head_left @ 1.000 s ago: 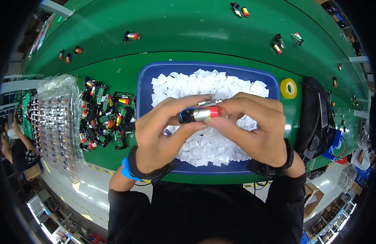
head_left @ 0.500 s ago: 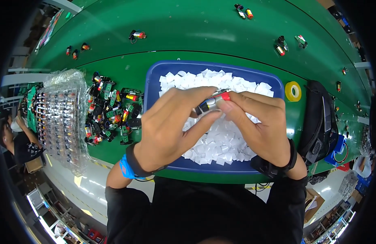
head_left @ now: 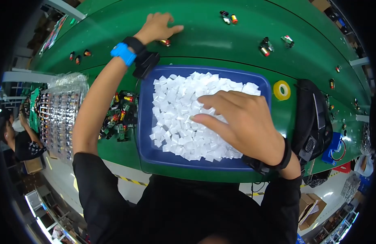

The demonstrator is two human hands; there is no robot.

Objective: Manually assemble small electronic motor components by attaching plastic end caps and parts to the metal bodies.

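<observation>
My left hand [head_left: 157, 27] is stretched out over the far part of the green table, its fingers spread and holding nothing that I can see. Just below its palm lies a small red-and-gold motor part [head_left: 165, 42], partly covered by the hand. Above the blue tray [head_left: 144, 134] hovers my right hand [head_left: 240, 122], thumb and fingers apart with nothing visible between them. Many small white square pieces [head_left: 184, 122], like cut paper or film, fill the tray under it.
Left of the tray is a pile of motors with green circuit boards [head_left: 122, 116], beside clear plastic trays [head_left: 59, 118] of parts. A yellow tape roll [head_left: 282, 90] and a black bag [head_left: 312, 122] lie to the right. More motor parts [head_left: 265, 46] are scattered at the back.
Both hands held a motor part over the tray; they have separated. My left hand has moved far forward and left, where a motor part now lies. My right hand stays above the tray, empty.
</observation>
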